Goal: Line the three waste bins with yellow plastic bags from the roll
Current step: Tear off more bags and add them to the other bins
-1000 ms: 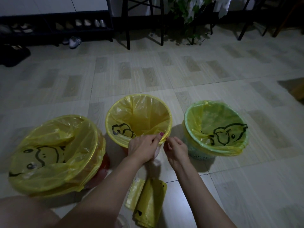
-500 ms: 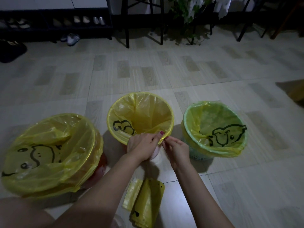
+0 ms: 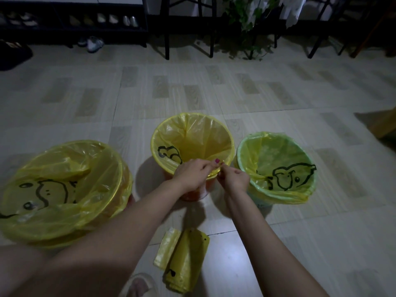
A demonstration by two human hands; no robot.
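three bins stand in a row on the tiled floor [image 3: 235, 93], and each one has a yellow bag in it. the middle bin [image 3: 194, 192] is orange low down, and its yellow bag [image 3: 192, 138] is folded over the rim all the way round. a black drawing shows on the bag's inside, on the left.

the left hand [image 3: 192, 174] and the right hand [image 3: 234, 179] are close together at the near edge of the middle bin. the fingers of both hands are curled and pinch the bag's edge at the rim. the two hands almost touch. one nail on the left hand is painted dark pink.

the left bin [image 3: 130, 198] is the biggest. its bag [image 3: 64, 189] lies loose and puffy over the top, with a black face drawn on it. the bin is almost hidden under the bag. the right bin [image 3: 260, 205] is pale, and its bag [image 3: 278, 163] looks green inside, with a black drawing too. it stands just beside the middle bin.

the roll of bags [image 3: 184, 262] lies on the floor near the bottom edge, between the two arms. a slipper [image 3: 139, 286] peeks in just left of it.

at the far edge of the floor there is a dark shoe rack [image 3: 72, 24], a plant [image 3: 246, 20] and some chair legs [image 3: 167, 35].
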